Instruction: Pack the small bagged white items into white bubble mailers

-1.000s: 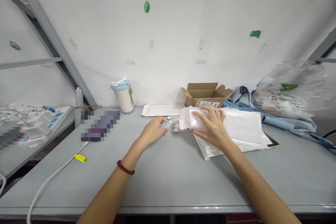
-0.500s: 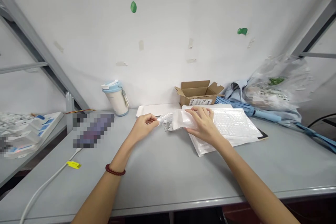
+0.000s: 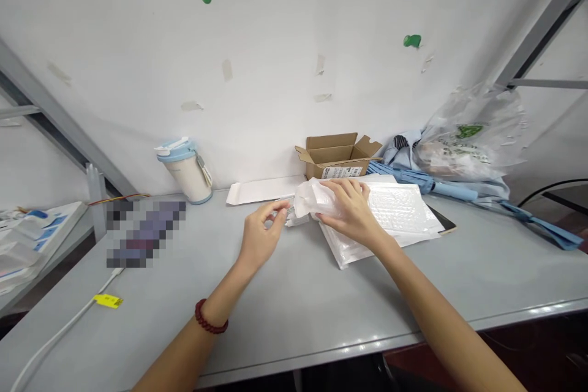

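My right hand is closed around a small white padded envelope, its mouth facing left. Just below that mouth lie small white pieces, partly hidden by the envelope and too small to name. My left hand, with a dark red bead bracelet on its wrist, pinches thumb and fingers together at these pieces. What sits between its fingertips is not clear. Beneath my right hand is a stack of larger white bubble mailers on the grey table.
An open cardboard box stands behind the mailers, beside a flat white strip. At left are a cream tumbler, a blurred-out flat device and a white cable. A blue umbrella and plastic bag lie right.
My left hand has moved closer to the envelope's mouth, and the white piece at its fingertips is now mostly hidden. The envelope looks more bunched in my right hand. The view has shifted right.
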Action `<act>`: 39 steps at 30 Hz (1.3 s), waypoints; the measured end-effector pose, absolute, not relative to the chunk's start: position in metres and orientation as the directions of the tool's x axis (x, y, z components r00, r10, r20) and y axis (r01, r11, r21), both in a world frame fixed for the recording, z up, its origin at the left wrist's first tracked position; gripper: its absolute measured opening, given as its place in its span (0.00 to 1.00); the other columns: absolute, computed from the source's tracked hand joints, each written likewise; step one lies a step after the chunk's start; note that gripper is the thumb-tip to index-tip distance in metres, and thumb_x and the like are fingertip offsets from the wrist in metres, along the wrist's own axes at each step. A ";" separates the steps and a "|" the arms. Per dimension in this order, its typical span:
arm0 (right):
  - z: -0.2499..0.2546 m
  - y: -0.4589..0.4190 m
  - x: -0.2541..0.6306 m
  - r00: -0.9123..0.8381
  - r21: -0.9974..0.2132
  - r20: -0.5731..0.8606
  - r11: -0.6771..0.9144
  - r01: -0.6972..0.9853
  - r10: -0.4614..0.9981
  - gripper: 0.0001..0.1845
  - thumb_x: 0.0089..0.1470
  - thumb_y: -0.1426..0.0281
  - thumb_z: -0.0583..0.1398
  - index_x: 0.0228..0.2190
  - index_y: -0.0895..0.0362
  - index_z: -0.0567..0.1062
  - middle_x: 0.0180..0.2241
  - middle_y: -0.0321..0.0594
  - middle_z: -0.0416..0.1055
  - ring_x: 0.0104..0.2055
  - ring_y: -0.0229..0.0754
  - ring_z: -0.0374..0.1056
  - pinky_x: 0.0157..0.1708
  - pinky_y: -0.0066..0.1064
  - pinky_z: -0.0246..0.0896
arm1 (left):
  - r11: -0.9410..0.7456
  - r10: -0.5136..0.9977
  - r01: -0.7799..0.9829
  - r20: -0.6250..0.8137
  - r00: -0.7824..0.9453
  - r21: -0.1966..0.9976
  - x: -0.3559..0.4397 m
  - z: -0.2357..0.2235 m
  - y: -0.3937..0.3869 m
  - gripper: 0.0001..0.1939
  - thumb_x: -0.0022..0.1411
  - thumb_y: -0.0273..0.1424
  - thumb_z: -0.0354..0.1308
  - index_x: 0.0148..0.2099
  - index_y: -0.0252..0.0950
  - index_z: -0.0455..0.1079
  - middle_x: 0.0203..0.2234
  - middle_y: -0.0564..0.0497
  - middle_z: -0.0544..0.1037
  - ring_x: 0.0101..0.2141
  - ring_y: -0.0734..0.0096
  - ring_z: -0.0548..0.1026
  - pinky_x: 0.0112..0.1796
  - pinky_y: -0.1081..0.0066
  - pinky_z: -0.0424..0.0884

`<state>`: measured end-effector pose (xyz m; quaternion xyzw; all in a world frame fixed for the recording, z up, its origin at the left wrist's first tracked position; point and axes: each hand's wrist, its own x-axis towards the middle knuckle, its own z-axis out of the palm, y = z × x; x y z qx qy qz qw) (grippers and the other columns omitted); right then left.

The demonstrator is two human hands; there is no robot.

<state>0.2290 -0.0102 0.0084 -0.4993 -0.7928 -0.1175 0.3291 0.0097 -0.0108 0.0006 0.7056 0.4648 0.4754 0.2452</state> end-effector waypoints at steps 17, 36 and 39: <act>0.006 -0.008 0.227 -0.200 -0.126 0.586 0.333 0.935 0.785 0.29 0.49 0.64 0.58 0.53 0.55 0.60 0.50 0.48 0.62 0.53 0.52 0.54 0.51 0.44 0.43 | -0.331 0.942 0.748 0.161 0.293 0.575 -0.008 -0.007 0.007 0.10 0.60 0.31 0.47 0.30 0.36 0.67 0.27 0.49 0.73 0.31 0.65 0.70 0.33 0.68 0.63; 0.006 -0.012 0.225 -0.347 -0.110 0.546 0.476 0.873 0.763 0.26 0.49 0.68 0.58 0.51 0.55 0.62 0.48 0.47 0.64 0.51 0.51 0.56 0.49 0.44 0.48 | -0.286 0.950 0.341 0.313 -0.023 0.895 0.000 0.005 -0.001 0.11 0.55 0.38 0.56 0.31 0.35 0.71 0.27 0.51 0.76 0.31 0.70 0.71 0.36 0.71 0.66; 0.008 -0.014 0.223 -0.384 -0.133 0.521 0.517 0.845 0.762 0.26 0.49 0.69 0.58 0.51 0.55 0.62 0.48 0.47 0.65 0.51 0.51 0.57 0.49 0.43 0.48 | -0.293 0.954 0.262 0.299 0.019 0.920 0.005 0.003 -0.005 0.10 0.54 0.38 0.58 0.31 0.35 0.72 0.29 0.50 0.77 0.32 0.70 0.72 0.37 0.71 0.67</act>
